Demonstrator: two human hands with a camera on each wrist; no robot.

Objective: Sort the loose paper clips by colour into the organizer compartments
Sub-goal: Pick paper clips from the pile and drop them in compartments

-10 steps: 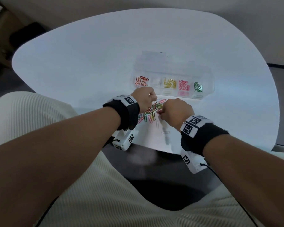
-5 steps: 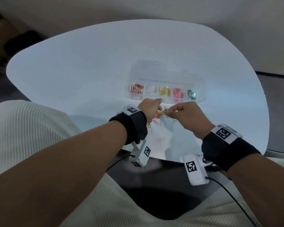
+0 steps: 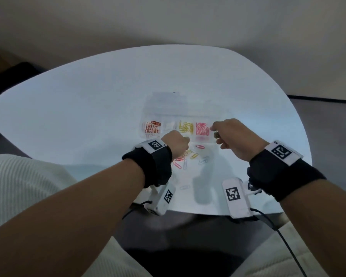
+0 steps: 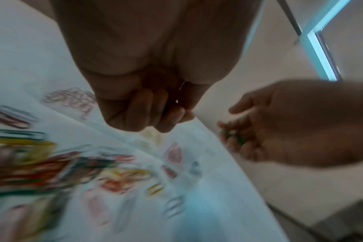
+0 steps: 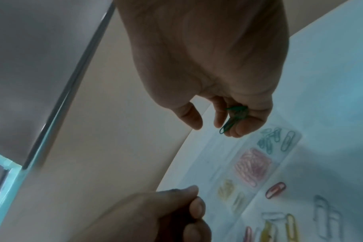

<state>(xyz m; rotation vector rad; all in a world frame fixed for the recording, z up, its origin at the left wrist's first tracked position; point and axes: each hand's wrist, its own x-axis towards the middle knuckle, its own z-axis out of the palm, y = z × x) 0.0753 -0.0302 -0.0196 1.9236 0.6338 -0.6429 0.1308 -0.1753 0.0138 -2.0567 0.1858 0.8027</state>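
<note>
Paper clips — too blurred to count — are lying loose on the white counter, just before a clear organizer showing orange, white, yellow and pink groups. One right hand is pinching green clips above the green compartment; one left hand is curling — its contents hidden.

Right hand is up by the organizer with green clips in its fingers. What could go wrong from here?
1. The right hand holds several green clips loosely, one dangling below the fingertips; it may fall before reaching the green compartment.
2. The pink compartment lies right beside it, so a careless drop could land there.
3. The left hand is curled just over the loose pile and might scatter it.
</note>
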